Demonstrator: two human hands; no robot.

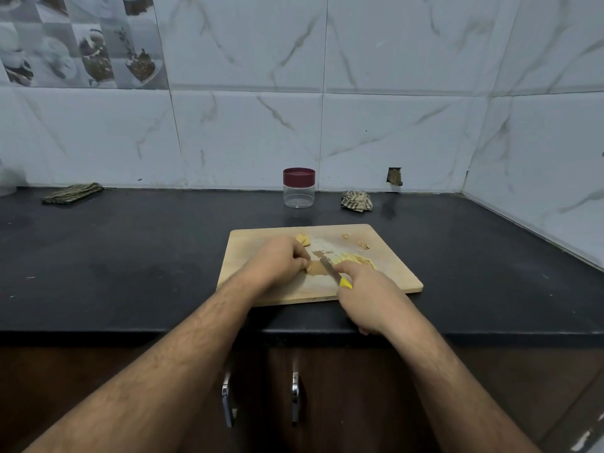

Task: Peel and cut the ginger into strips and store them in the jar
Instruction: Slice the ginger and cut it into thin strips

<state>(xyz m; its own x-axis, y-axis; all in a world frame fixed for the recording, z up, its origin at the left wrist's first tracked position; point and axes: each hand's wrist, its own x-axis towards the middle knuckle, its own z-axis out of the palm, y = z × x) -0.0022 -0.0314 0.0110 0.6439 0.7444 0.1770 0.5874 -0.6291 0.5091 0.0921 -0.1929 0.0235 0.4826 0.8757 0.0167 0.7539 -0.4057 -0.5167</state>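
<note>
On the cutting board [385,279], the left hand [281,259] pins a ginger piece [314,268] just left of the knife [328,268], which the right hand [366,295] grips, blade crossing beside it.

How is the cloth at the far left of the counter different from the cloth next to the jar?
The left cloth is folded flat and long; the cloth beside the jar is crumpled into a small lump. The left cloth lies far from the jar, near the frame's left edge; the crumpled one sits just right of it. The left one looks darker and greener, the other paler. Both are striped and lie on the black counter by the wall.
</note>
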